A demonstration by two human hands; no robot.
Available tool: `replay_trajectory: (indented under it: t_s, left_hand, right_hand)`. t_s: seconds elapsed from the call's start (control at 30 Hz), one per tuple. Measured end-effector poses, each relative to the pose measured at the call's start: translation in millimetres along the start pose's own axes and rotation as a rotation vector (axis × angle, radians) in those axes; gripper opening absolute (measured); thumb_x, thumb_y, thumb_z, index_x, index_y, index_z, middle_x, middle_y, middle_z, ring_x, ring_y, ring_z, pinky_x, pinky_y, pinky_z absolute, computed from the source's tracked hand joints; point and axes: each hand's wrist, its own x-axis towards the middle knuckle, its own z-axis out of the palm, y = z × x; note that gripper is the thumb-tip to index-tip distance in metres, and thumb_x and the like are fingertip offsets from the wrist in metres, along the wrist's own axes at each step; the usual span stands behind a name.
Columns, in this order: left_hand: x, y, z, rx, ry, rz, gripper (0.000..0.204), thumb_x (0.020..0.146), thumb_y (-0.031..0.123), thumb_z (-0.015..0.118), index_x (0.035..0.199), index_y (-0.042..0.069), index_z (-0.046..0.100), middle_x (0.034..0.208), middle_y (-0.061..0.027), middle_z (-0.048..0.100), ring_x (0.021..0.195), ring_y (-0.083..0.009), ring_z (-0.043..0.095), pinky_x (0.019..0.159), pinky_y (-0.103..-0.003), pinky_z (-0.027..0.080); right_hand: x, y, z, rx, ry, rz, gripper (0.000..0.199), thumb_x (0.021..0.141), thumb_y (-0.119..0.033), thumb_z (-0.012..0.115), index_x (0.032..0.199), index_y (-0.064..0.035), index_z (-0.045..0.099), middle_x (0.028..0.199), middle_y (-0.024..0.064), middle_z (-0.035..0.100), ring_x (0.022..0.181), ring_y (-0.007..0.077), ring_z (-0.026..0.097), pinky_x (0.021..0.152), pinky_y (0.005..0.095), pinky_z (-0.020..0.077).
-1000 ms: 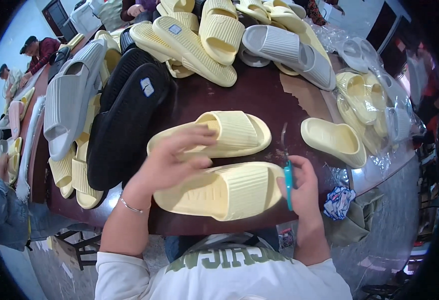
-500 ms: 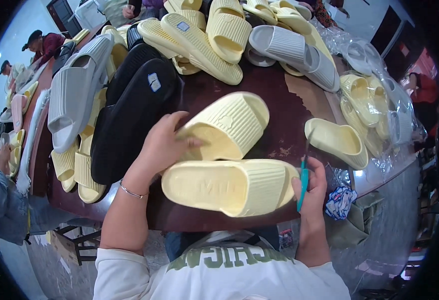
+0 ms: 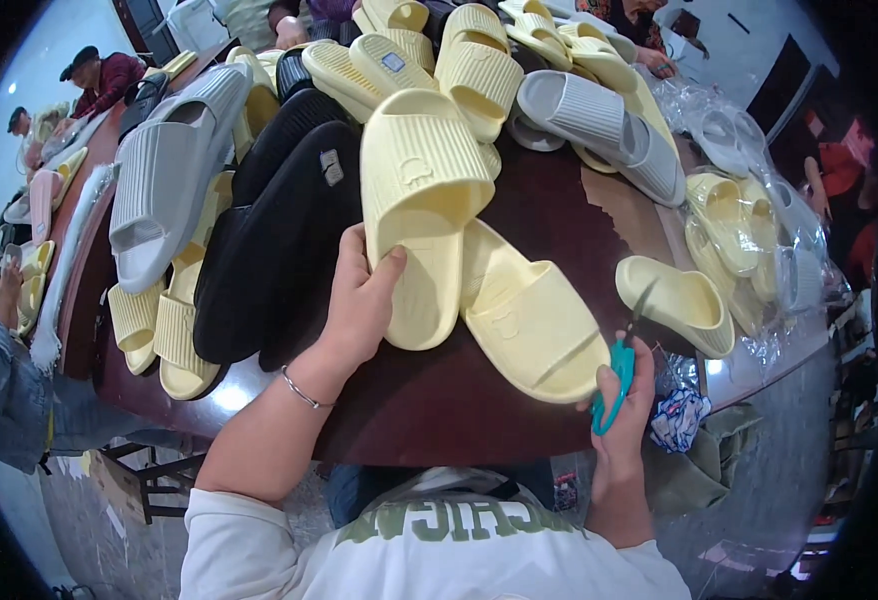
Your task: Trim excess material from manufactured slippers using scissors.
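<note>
My left hand (image 3: 361, 300) grips a pale yellow slide slipper (image 3: 429, 185) near its heel, thumb over the rim. It is raised above the dark table with its ribbed strap up and its toe pointing away from me. A second yellow slide slipper (image 3: 539, 325) lies slanted beside it, its heel end partly behind the first. At that slipper's toe, my right hand (image 3: 627, 400) is closed around teal-handled scissors (image 3: 614, 385), blades pointing away. Its fingertips touch or nearly touch the toe; I cannot tell which.
Another yellow slipper (image 3: 677, 305) lies just past the scissors' blades. Black slippers (image 3: 274, 250) and grey slippers (image 3: 149, 200) are stacked at the left. More slippers line the far side, with clear plastic bags (image 3: 749, 190) at the right. Other people work around the table.
My left hand has raised the first slipper and swung its toe away from me. The second slipper has turned to a slant, toe toward my right hand, which still holds the scissors.
</note>
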Motion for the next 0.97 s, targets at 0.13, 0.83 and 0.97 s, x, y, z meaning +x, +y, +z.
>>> replay_trajectory:
  t_s: [0.13, 0.83, 0.97]
  left_hand:
    - [3, -4, -3, -0.109, 0.131, 0.132, 0.027, 0.091, 0.01, 0.047, 0.113, 0.0, 0.036, 0.106, -0.0078, 0.049, 0.095, -0.0102, 0.048, 0.082, -0.025, 0.042]
    - [-17, -7, 12, -0.014, -0.338, 0.261, 0.068, 0.087, 0.005, 0.046, 0.137, 0.001, 0.0, 0.133, -0.0156, 0.027, 0.125, -0.0213, 0.029, 0.1, -0.032, 0.031]
    - [-24, -12, 12, 0.175, -0.438, 0.385, 0.078, 0.086, 0.009, 0.049, 0.138, 0.003, -0.008, 0.14, -0.019, 0.017, 0.131, -0.0246, 0.019, 0.105, -0.035, 0.024]
  right_hand:
    - [-4, -4, 5, 0.199, 0.179, 0.029, 0.043, 0.08, 0.003, 0.05, 0.12, -0.0015, 0.036, 0.095, 0.0103, 0.055, 0.061, 0.0141, 0.057, 0.047, 0.0234, 0.0508]
    - [-8, -20, 37, 0.199, -0.203, 0.137, 0.044, 0.081, -0.006, 0.057, 0.119, -0.0014, 0.035, 0.09, 0.012, 0.057, 0.059, 0.017, 0.059, 0.045, 0.0256, 0.0496]
    - [4, -16, 51, 0.165, -0.224, 0.116, 0.048, 0.08, -0.01, 0.06, 0.12, -0.0021, 0.035, 0.091, 0.0121, 0.057, 0.059, 0.0174, 0.059, 0.045, 0.0255, 0.0499]
